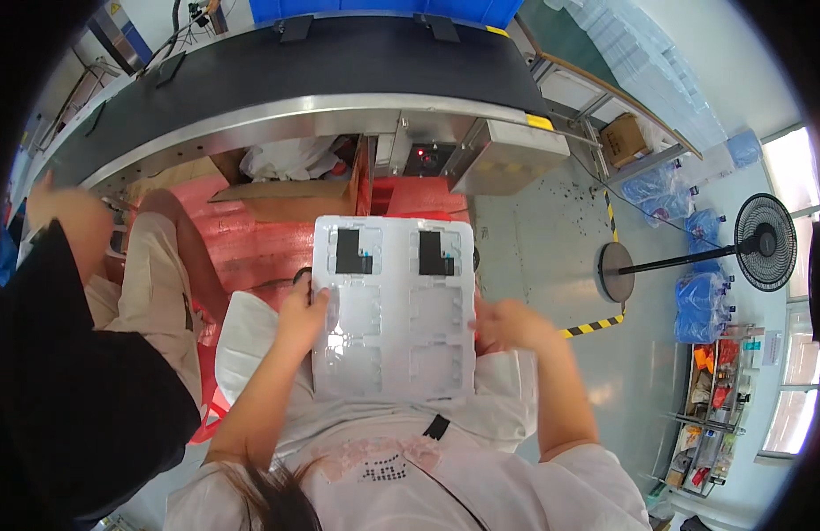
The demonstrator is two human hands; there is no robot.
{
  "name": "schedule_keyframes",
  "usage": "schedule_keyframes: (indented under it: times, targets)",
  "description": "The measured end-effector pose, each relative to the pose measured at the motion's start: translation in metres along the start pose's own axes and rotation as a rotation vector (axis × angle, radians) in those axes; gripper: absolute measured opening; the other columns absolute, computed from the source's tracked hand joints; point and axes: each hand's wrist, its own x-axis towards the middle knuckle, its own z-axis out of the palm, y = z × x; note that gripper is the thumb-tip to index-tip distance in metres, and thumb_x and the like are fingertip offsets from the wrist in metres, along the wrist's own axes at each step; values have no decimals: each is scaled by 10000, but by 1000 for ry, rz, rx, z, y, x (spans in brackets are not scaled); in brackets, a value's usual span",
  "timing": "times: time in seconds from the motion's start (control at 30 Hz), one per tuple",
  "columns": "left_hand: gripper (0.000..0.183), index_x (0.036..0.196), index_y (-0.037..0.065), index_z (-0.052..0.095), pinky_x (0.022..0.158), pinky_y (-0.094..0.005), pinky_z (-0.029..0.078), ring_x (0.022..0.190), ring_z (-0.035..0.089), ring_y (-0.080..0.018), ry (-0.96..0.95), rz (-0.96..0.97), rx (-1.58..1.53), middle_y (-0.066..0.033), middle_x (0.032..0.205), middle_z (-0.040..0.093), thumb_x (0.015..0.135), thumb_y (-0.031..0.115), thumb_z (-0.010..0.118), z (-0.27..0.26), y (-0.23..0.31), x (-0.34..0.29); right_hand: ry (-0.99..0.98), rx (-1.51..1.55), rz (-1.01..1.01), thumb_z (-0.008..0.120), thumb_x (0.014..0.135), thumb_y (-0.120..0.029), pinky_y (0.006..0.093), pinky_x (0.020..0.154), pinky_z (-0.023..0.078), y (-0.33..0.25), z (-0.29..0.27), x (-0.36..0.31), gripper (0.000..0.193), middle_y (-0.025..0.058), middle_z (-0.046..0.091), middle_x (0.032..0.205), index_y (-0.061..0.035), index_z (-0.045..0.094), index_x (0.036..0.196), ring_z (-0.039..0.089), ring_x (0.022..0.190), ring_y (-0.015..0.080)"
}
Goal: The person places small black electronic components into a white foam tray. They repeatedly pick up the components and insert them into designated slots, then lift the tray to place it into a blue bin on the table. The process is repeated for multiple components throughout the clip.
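- At the far left, a co-worker (pixel 82 398) in a dark top and beige shorts is positioned beside the work area.
- The black conveyor belt (pixel 339 71) is mounted across the top of the view, in a metal frame.
- Below the frame, a cardboard box (pixel 295 205) is placed, with white material held inside it.
- The left edge of the tray is pinched by the left hand (pixel 301 320); the thumb is set on the upper face and the other fingers are mostly hidden.
- The white tray (pixel 395 310) is held above the lap, its recesses arranged in two columns of three.
- The top left recess is occupied by a flat black part (pixel 349 252); the top right recess is occupied by a second black part (pixel 434 253).
- The right hand (pixel 519 326) is located at the right edge of the tray; its fingers are blurred, and whether they are spread or pinching cannot be told.
- Farther right, blue water bottles (pixel 700 308) are stacked along the wall.
- A black fan (pixel 766 241) is stood nearby.
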Motion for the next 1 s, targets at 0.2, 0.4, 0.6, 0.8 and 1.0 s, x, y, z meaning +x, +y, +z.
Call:
schedule_keyframes:
  times: [0.2, 0.4, 0.6, 0.8, 1.0]
  targets:
    - [231, 1099, 9, 590, 869, -324, 442, 1035, 576, -246, 380, 775, -168, -126, 1098, 598, 894, 110, 556, -75, 188, 78, 1155, 399, -552, 559, 893, -319, 267, 670, 444, -141, -184, 59, 338, 63, 645, 750, -3, 670, 932, 587, 708, 137]
    - [563, 1075, 38, 643, 859, -515, 398, 1087, 502, -351, 684, 350, 770, -166, 1176, 537, 840, 540, 543, -39, 254, 244, 1145, -209, 102, 479, 890, -413, 578, 934, 366, -154, -248, 212, 497, 231, 512, 1230, -3, 593, 1147, 486, 1160, 373]
    - [370, 1008, 44, 651, 826, -437, 440, 951, 573, -292, 714, 341, 766, -132, 998, 606, 800, 350, 655, -5, 251, 250, 1451, 75, -80, 554, 811, -124, 425, 824, 476, -135, -226, 197, 306, 183, 638, 1001, -8, 604, 1089, 615, 974, 307]
    - [283, 917, 4, 633, 773, -394, 487, 854, 618, -321, 344, 614, -277, -172, 883, 641, 803, 260, 670, -43, 220, 185, 975, 712, -650, 718, 731, -66, 236, 657, 464, -128, -142, 63, 306, 37, 629, 813, -22, 620, 1017, 577, 742, 106]
    - [219, 1031, -1, 632, 754, -237, 452, 834, 576, -113, 45, 434, -410, -69, 917, 638, 829, 80, 654, -59, 140, 53, 261, 594, -369, 640, 794, 3, 267, 722, 477, -48, -10, 27, 328, 50, 628, 980, -45, 609, 1117, 579, 857, 123]
